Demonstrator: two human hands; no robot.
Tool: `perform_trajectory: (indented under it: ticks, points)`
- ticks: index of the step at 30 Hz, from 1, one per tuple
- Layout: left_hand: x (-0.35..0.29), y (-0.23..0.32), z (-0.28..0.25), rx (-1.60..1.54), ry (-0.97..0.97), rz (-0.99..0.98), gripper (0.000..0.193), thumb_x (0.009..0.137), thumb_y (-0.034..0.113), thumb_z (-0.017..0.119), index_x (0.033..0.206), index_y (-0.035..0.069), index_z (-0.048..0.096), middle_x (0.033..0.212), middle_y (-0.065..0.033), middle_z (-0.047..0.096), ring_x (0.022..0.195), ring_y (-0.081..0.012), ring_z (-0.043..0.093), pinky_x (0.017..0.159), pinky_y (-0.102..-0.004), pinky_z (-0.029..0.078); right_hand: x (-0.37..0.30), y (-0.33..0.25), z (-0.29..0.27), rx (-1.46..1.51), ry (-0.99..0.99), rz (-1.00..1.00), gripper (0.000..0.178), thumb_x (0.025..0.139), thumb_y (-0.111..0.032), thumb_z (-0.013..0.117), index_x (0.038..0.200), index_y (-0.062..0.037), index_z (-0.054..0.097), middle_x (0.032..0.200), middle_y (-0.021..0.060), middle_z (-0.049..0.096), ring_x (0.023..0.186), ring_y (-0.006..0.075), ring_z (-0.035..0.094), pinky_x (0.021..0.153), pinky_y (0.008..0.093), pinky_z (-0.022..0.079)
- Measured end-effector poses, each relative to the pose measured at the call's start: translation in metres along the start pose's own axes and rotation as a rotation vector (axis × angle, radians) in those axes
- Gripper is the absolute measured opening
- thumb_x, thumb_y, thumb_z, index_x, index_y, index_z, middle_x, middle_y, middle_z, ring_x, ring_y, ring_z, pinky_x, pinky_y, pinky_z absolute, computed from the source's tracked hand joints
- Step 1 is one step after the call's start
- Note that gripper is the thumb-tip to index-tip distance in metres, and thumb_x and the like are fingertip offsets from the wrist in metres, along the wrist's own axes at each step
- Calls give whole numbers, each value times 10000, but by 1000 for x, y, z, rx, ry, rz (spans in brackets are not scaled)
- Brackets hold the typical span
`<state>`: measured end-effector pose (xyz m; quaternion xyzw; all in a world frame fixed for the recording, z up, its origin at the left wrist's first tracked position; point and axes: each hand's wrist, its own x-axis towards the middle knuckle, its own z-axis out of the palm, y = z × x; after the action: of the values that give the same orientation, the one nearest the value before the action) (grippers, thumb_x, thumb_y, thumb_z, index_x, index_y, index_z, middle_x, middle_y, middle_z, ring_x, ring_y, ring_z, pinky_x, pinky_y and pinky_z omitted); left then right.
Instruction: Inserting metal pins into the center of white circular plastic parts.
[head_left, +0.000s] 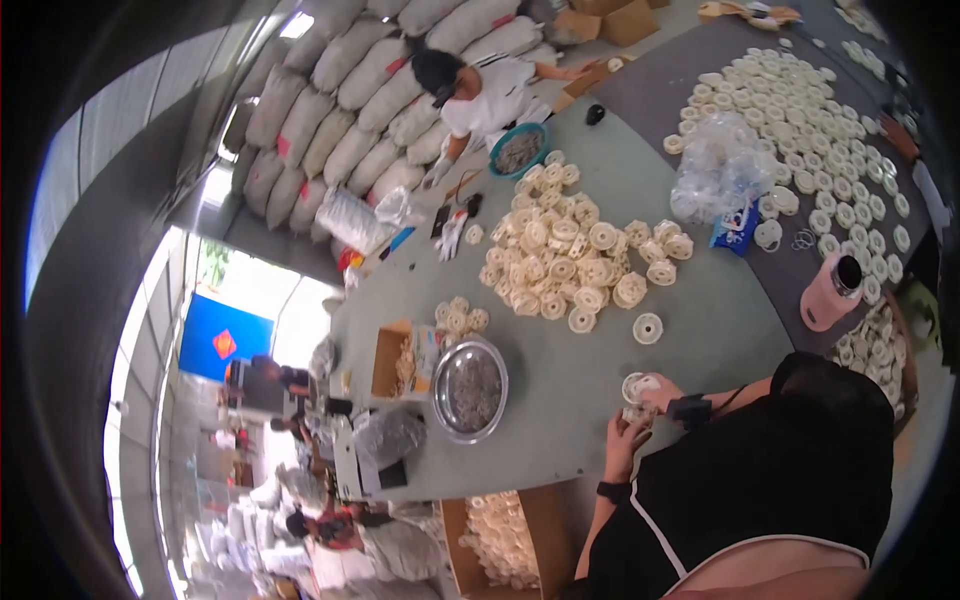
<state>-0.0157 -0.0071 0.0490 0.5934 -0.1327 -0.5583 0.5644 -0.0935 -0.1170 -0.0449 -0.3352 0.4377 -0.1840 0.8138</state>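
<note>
My left hand (625,441), a black band at its wrist, has its fingers closed on a small cream plastic wheel (637,413) above the green-grey table. Right beside it, my right hand (660,392) is closed at the edge of another cream plastic wheel (631,386); its fingertips are partly hidden. A black device (690,410) is strapped to my right wrist. One loose spoked wheel (648,328) lies flat just beyond my hands. Farther off is a large heap of the same cream wheels (560,250).
A metal bowl (437,400) of small grey parts stands by an open carton (388,365). A pink bottle (826,300), clear plastic bags (722,165) and many spread wheels (790,110) are at right. Across the table, a person (490,95) works near a teal basin (541,150).
</note>
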Motion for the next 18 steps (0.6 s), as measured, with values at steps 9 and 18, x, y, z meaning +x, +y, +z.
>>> perform_trajectory:
  ticks: [9,18]
  points:
    - [19,-43,-65,67,289,143,313,803,193,540,1013,-27,465,867,-92,565,717,-160,582,608,-249,483,-5,-6,27,-69,-220,-347,318,735,-98,531,1047,-80,472,941,68,518,805,178,531,668,313,444]
    - [11,-63,-129,-423,299,-278,217,768,70,490,976,10,484,904,-103,553,831,-218,563,695,-320,478,-2,-36,16,396,-145,157,337,745,-78,468,1072,-139,415,958,103,505,736,260,541,585,357,451]
